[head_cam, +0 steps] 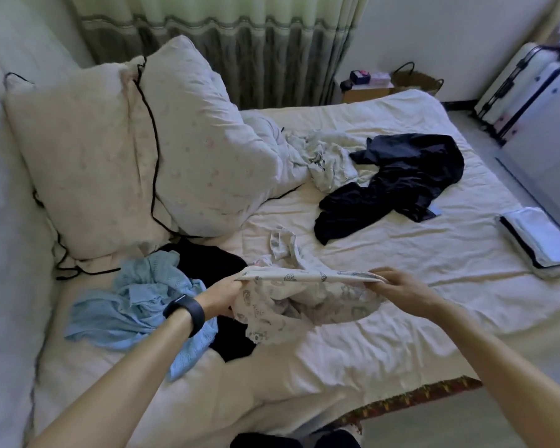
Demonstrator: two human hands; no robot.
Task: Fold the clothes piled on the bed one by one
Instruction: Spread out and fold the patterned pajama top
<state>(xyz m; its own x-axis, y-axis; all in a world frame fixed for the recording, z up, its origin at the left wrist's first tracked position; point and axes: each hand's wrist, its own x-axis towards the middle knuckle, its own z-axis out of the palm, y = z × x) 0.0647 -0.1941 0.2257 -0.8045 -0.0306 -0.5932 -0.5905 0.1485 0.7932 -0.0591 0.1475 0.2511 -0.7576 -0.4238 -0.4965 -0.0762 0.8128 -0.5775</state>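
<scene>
Cream cotton printed with small grey figures makes up the garment (pixel 304 295) that the two hands hold up just over the middle of the bed (pixel 401 318), toward its near edge. The left hand (pixel 222 297) has its fingers curled round one end of the stretched top hem, and the right hand (pixel 398 286) pinches the other end. The rest of the cloth sags in folds onto the sheet, so what kind of garment it is cannot be told. A dark band (pixel 188 310) circles the left wrist. Five garments can be counted: the held one and four lying. A light blue knit (pixel 136 305) sits near the head end, and a black piece (pixel 207 260) beneath it is mostly covered by the knit and the left forearm. A navy garment (pixel 395 182) sprawls toward the far edge. It touches a pale crumpled one (pixel 327 156) whose outline blends into the bedding. Two pillows (pixel 78 163) lean at the head end with one black cable (pixel 154 156) running between them. One flat white case (pixel 537 237) lies at the foot edge, partly cut off by the frame. Past the far corner, one basket (pixel 417 80) and some small boxes are too blurred to identify.
</scene>
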